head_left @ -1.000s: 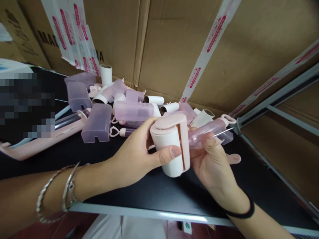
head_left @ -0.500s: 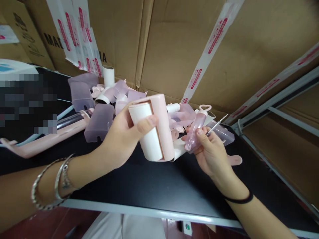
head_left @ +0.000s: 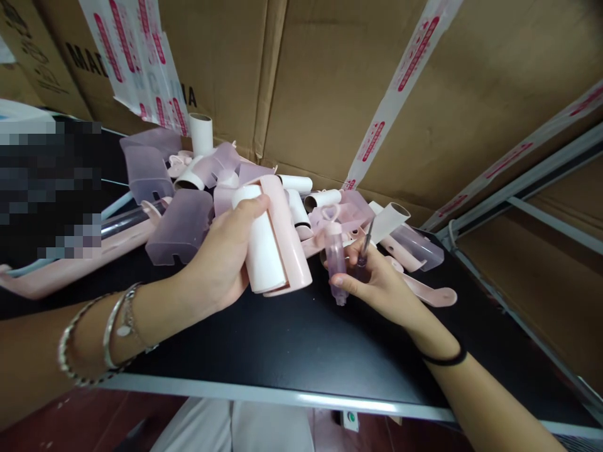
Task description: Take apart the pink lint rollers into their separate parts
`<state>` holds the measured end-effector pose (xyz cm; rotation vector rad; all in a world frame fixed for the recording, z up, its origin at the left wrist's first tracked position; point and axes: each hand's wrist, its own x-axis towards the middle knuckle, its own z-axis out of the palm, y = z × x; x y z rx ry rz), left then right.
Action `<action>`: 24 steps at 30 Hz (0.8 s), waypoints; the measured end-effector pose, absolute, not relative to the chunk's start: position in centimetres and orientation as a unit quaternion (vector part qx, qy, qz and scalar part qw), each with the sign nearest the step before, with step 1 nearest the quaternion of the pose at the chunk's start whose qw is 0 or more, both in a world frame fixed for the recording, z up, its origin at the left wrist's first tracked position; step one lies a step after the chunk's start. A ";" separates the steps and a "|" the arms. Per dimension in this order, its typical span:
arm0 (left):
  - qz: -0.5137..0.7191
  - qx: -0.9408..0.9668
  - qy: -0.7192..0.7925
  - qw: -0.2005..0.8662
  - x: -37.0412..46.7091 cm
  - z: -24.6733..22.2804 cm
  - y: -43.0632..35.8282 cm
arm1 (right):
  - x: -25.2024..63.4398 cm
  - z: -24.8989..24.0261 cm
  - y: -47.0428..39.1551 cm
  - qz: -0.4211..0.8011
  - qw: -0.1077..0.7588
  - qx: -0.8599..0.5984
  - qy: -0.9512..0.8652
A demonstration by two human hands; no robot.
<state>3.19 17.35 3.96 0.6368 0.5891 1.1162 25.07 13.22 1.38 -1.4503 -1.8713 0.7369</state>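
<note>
My left hand (head_left: 219, 254) is wrapped around a lint roller head (head_left: 268, 251), a white paper roll seated in a pink plastic shell. It tilts slightly above the table. In my right hand (head_left: 389, 285) is a translucent purple handle (head_left: 335, 248), roughly upright, with a pink heart-shaped loop at its top. The same hand also grips a thin metal-shafted tool like a screwdriver (head_left: 368, 238), pointing up; its grip is mostly hidden by the fingers. The two held pieces are apart from each other.
Behind my hands lies a pile of translucent purple covers (head_left: 181, 226), white cardboard tubes (head_left: 201, 135) and pink parts. A long pink handle (head_left: 85, 260) rests at left, a pink piece (head_left: 438, 295) at right. Cardboard boxes (head_left: 325, 88) wall off the back of the black table (head_left: 282, 351).
The lint roller head has shifted left in my left hand. The purple handle has swung more upright and moved left, and the metal tool now points upward rather than right.
</note>
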 end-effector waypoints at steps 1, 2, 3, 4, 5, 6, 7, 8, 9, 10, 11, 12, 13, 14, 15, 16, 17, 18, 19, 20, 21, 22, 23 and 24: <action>0.507 0.304 0.268 0.760 3.2 3.7 17.2 | 25.1 1.5 13.3 0.242 0.302 -0.562 -0.731; 0.504 0.316 0.272 0.756 3.2 3.5 17.1 | 25.2 1.6 13.3 0.225 0.286 -0.563 -0.742; 0.501 0.328 0.281 0.750 3.2 3.4 16.9 | 25.1 1.6 13.2 0.225 0.280 -0.561 -0.746; 0.496 0.337 0.289 0.746 3.2 3.2 16.8 | 25.0 1.6 13.2 0.228 0.281 -0.561 -0.744; 0.490 0.344 0.296 0.744 3.2 3.1 16.7 | 24.9 1.6 13.1 0.231 0.283 -0.563 -0.741; 0.486 0.346 0.300 0.744 3.2 3.0 16.6 | 24.7 1.5 13.0 0.229 0.285 -0.568 -0.738; 0.485 0.346 0.300 0.745 3.2 3.0 16.6 | 24.6 1.5 12.9 0.220 0.283 -0.573 -0.737; 0.483 0.346 0.296 0.748 3.2 3.0 16.6 | 24.4 1.6 12.8 0.205 0.278 -0.578 -0.739; 0.484 0.347 0.294 0.748 3.2 3.0 16.6 | 24.2 1.6 12.7 0.188 0.267 -0.583 -0.744; 0.486 0.349 0.294 0.746 3.2 3.0 16.6 | 24.0 1.7 12.5 0.167 0.250 -0.588 -0.750; 0.489 0.352 0.296 0.741 3.1 3.0 16.7 | 23.8 1.9 12.2 0.143 0.229 -0.595 -0.757; 0.493 0.358 0.304 0.733 3.1 3.0 16.7 | 23.7 2.0 12.0 0.116 0.203 -0.603 -0.763; 0.496 0.363 0.314 0.724 3.1 3.0 16.7 | 23.5 2.1 11.6 0.086 0.174 -0.612 -0.767; 0.499 0.368 0.321 0.716 3.1 3.0 16.7 | 23.4 2.1 11.3 0.052 0.143 -0.620 -0.769; 0.501 0.373 0.324 0.710 3.1 3.0 16.7 | 23.3 2.1 11.0 0.012 0.113 -0.628 -0.770; 0.502 0.379 0.324 0.706 3.1 3.0 16.6 | 23.2 2.1 10.6 -0.032 0.086 -0.633 -0.768; 0.503 0.387 0.324 0.701 3.1 3.0 16.6 | 23.2 2.0 10.3 -0.073 0.060 -0.637 -0.765; 0.503 0.397 0.325 0.696 3.1 3.0 16.6 | 23.2 1.9 10.1 -0.108 0.038 -0.639 -0.760; 0.503 0.410 0.332 0.685 3.1 2.9 16.6 | 23.2 1.8 9.9 -0.137 0.022 -0.640 -0.756; 0.503 0.430 0.344 0.667 3.1 2.8 16.6 | 23.2 1.8 9.8 -0.154 0.010 -0.640 -0.753; 0.503 0.457 0.357 0.641 3.1 2.7 16.6 | 23.3 1.7 9.7 -0.162 0.003 -0.640 -0.751; 0.500 0.495 0.370 0.607 3.1 2.6 16.6 | 23.3 1.7 9.7 -0.163 0.000 -0.640 -0.751; 0.493 0.540 0.381 0.566 3.0 2.5 16.6 | 23.3 1.8 9.7 -0.162 -0.001 -0.640 -0.751; 0.480 0.589 0.390 0.519 2.9 2.5 16.6 | 23.3 1.8 9.7 -0.160 0.000 -0.641 -0.751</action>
